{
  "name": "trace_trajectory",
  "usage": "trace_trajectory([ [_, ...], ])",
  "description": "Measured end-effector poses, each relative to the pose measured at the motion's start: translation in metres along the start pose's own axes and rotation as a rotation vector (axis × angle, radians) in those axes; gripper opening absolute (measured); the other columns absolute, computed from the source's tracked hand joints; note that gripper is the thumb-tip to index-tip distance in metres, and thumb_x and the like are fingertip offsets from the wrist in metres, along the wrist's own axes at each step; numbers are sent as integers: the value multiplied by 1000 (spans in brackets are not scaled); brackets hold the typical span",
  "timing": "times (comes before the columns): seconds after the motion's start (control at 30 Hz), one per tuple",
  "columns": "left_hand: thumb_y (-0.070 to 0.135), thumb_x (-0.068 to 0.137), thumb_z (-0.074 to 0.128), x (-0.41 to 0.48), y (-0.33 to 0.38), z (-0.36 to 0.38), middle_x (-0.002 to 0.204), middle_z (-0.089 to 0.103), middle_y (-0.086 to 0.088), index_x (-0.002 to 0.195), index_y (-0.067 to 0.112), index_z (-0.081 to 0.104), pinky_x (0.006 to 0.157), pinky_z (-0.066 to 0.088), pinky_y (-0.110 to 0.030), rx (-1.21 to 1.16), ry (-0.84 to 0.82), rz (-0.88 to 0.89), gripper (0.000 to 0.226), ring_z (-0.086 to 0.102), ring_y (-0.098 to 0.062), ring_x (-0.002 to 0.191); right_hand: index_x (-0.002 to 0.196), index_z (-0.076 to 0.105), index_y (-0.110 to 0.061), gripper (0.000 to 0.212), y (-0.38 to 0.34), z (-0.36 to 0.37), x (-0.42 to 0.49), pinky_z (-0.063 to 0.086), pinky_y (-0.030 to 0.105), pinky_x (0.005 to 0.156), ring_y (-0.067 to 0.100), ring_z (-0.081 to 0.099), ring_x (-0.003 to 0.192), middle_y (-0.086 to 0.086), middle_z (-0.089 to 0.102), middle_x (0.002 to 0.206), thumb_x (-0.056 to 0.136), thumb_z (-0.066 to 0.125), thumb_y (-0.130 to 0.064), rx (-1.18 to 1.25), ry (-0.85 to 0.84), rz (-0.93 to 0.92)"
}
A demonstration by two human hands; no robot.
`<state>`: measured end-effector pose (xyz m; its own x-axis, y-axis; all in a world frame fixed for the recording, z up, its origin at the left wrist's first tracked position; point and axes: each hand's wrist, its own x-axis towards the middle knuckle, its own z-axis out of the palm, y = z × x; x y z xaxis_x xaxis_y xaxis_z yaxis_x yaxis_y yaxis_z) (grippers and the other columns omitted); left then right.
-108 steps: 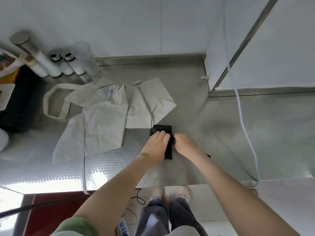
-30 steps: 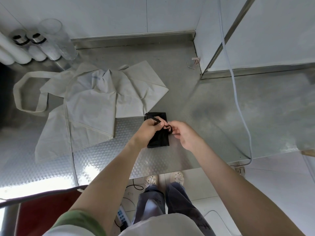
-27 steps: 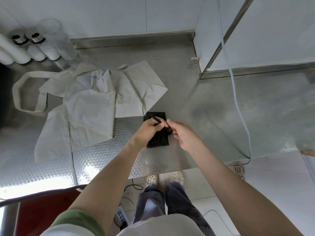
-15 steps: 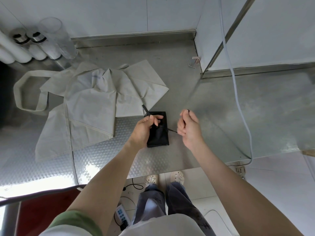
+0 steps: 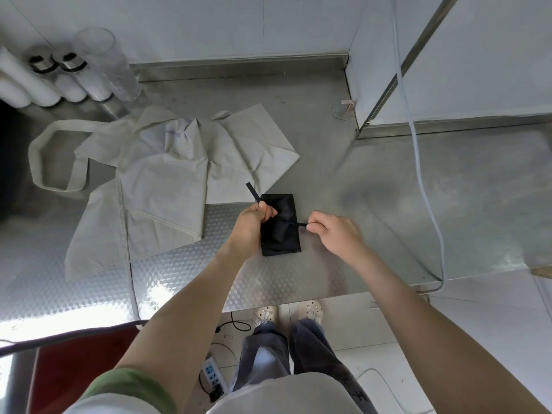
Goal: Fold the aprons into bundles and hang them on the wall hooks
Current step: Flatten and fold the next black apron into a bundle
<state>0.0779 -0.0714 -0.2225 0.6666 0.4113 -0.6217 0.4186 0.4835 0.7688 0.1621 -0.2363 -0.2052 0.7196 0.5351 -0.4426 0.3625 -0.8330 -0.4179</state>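
Black apron bundle (image 5: 283,234) lies on steel counter (image 5: 298,279), just beside unfolded beige apron (image 5: 167,174). Left hand (image 5: 249,225) grips left tie end (image 5: 251,192); right hand (image 5: 334,234) pinches right tie end (image 5: 298,224), drawn taut. Knot hard to see, probably half-made. Pull both ends evenly, cinching mid-bundle so folds don't spring.

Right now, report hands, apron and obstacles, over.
Left hand grips one strap end, right hand pinches the other. Black apron bundle on counter. Beige apron spread alongside.
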Motion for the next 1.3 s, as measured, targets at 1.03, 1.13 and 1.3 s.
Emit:
trace_trajectory([
  [1.03,-3,91,51,-9,21,-11,134,51,1,124,13,43,105,18,-21,1064,-213,523,38,41,-12,129,62,53,-16,32,-17,-20,13,35,31,92,22,55,110,12,66,91,93,59,-18,642,11,-50],
  [1.13,25,96,54,-1,22,-24,131,51,7,121,19,59,100,9,-24,1479,-114,624,26,35,-12,128,62,47,-11,34,-17,-18,11,39,25,93,20,60,107,9,72,97,96,53,-14,950,-56,-73],
  [1.3,30,98,52,-6,33,-18,101,59,-6,85,9,71,91,28,-25,1229,-150,506,31,49,-20,104,78,56,-2,25,-18,-5,21,48,29,94,20,67,90,10,70,82,98,43,-6,1369,-129,-126],
])
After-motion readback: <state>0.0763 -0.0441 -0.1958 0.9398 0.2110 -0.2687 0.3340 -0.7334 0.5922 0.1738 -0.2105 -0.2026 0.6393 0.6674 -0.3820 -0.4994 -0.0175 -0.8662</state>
